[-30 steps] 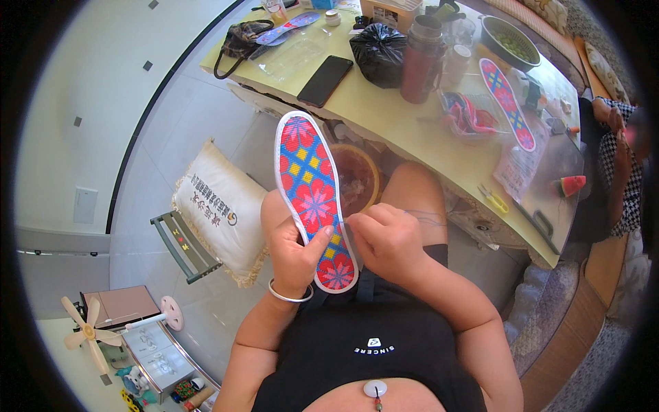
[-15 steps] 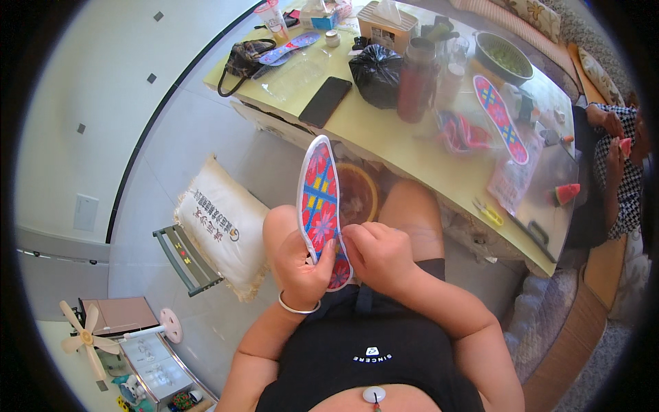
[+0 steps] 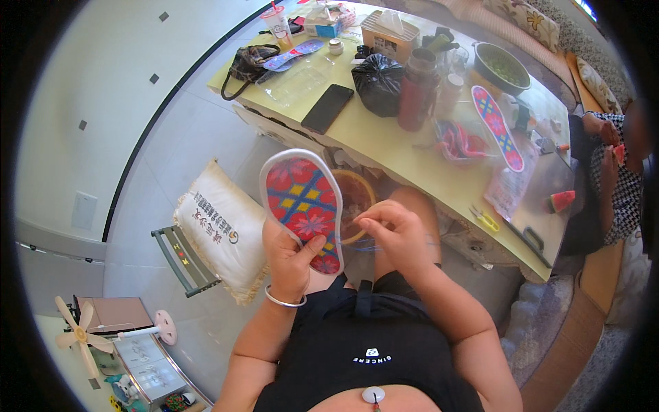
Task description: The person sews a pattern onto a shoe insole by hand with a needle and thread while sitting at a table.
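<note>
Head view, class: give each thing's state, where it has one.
Held insole: in left hand's grip
Right hand: pinched, apart from insole
Red table insole: lying down
Phone: lying flat, dark
Thermos: upright
Black bag: bunched
Drink cup: upright
Tissue: protruding
Watermelon: cut

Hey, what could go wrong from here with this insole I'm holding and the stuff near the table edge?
The patterned insole could slip, since only your left hand seems to grip it. The black phone lies close to the near edge of the table and might get knocked off. The yellow-handled tool, also near that edge, could fall if bumped.
</note>
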A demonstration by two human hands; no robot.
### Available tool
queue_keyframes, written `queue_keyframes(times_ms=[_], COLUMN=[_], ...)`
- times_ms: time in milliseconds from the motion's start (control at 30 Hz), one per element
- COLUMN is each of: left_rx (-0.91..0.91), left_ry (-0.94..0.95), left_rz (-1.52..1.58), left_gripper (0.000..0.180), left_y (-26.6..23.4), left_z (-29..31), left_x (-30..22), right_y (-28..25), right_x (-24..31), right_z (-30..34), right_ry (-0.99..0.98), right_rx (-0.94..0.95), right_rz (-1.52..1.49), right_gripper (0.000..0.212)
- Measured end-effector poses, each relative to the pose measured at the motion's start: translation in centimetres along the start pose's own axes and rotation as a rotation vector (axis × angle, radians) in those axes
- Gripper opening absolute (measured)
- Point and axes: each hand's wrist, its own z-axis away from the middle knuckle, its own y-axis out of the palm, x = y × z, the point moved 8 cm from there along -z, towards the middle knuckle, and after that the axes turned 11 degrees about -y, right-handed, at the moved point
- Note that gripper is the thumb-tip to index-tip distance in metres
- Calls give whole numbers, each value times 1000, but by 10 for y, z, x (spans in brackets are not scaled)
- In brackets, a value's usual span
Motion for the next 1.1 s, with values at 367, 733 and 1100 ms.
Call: queue_keyframes(times_ms=[367, 733, 1100], left_rx=[255, -13, -183], left_ry=[70, 93, -85], left_rz=[31, 699, 304], left_gripper=[36, 12, 29], left_y=[39, -220, -70], left_z=[13, -15, -25], left_x=[-16, -56, 2], right_y=[32, -375, -189], right_x=[-102, -12, 12], right_z=[22, 45, 29], right_ry=[623, -353, -223], right_rx=[-210, -588, -689], right_rz=[-932, -1357, -565], right_gripper=[7, 10, 26])
